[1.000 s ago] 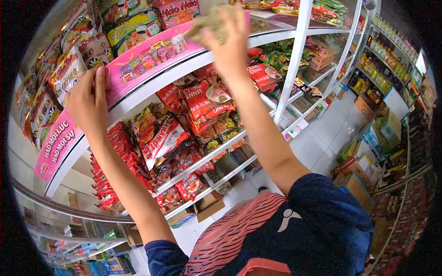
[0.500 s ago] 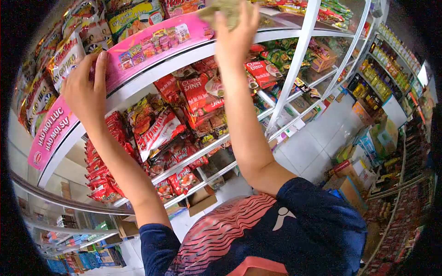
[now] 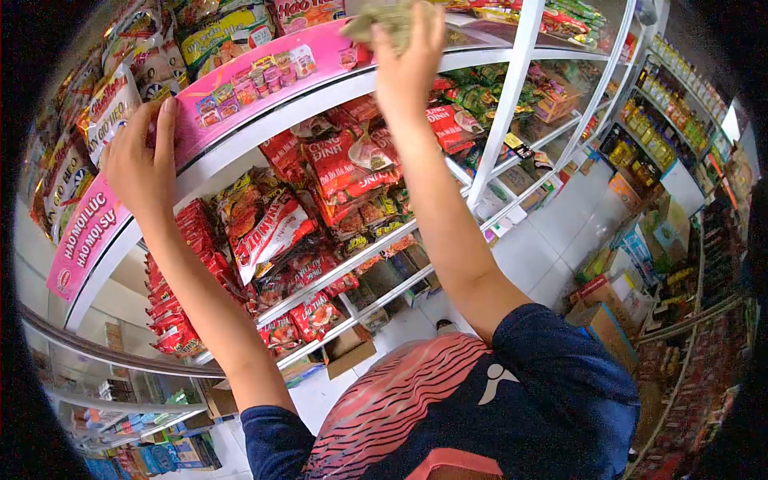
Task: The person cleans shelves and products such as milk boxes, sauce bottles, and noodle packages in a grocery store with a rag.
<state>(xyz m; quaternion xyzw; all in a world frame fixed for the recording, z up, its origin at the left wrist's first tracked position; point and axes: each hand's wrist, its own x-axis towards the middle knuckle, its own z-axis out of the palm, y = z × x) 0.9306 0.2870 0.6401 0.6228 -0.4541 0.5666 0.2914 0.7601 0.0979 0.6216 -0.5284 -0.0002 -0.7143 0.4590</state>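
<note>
A greenish-brown cloth [image 3: 390, 28] is in my right hand [image 3: 410, 68], pressed against the right part of a pink printed strip [image 3: 232, 80] along the shelf's white front edge. Some of my right fingers spread over the cloth. My left hand [image 3: 144, 164] rests on the same strip farther left, its fingers apart and nothing in them. Noodle packets [image 3: 112, 112] stand behind the strip beside my left fingers. Below the strip, red noodle packets [image 3: 344, 164] lie on a lower shelf between my forearms.
A white upright post [image 3: 512, 100] of the cabinet stands right of my right arm. Glass doors and shelves lie at the lower left. Bottles [image 3: 652, 140] fill a rack at the far right, with cardboard boxes [image 3: 612, 328] on the tiled floor [image 3: 532, 248].
My right hand and the cloth have shifted slightly left along the strip. My left hand keeps its place on the strip. The view has moved a little.
</note>
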